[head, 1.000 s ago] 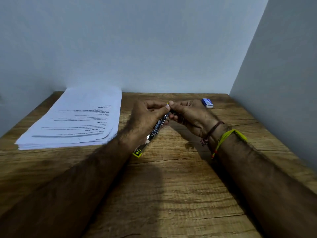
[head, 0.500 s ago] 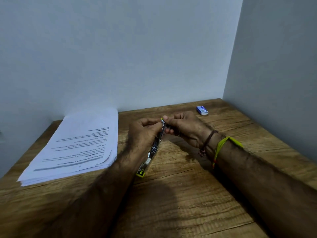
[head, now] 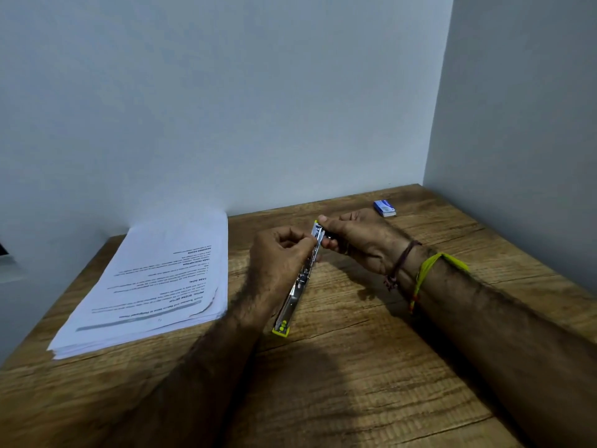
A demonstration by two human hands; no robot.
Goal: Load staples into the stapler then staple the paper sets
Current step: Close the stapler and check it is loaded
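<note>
A slim metal stapler (head: 295,295) with yellow-green ends is held tilted over the middle of the wooden desk (head: 355,367), its near end low and its far end raised. My left hand (head: 277,257) grips its upper part from the left with curled fingers. My right hand (head: 358,237) pinches the stapler's far tip between thumb and fingers. Whether staples are in the fingers is hidden. A stack of printed paper sets (head: 155,282) lies on the desk to the left. A small blue staple box (head: 384,208) sits at the far right of the desk.
Pale walls close the desk at the back and on the right. Bare wood lies in front of my hands and between the paper stack and the stapler. My right wrist wears a brown thread and a yellow-green band.
The view has tilted up and to the left, so more wall shows. Both hands keep their hold on the stapler, which now stands a little steeper.
</note>
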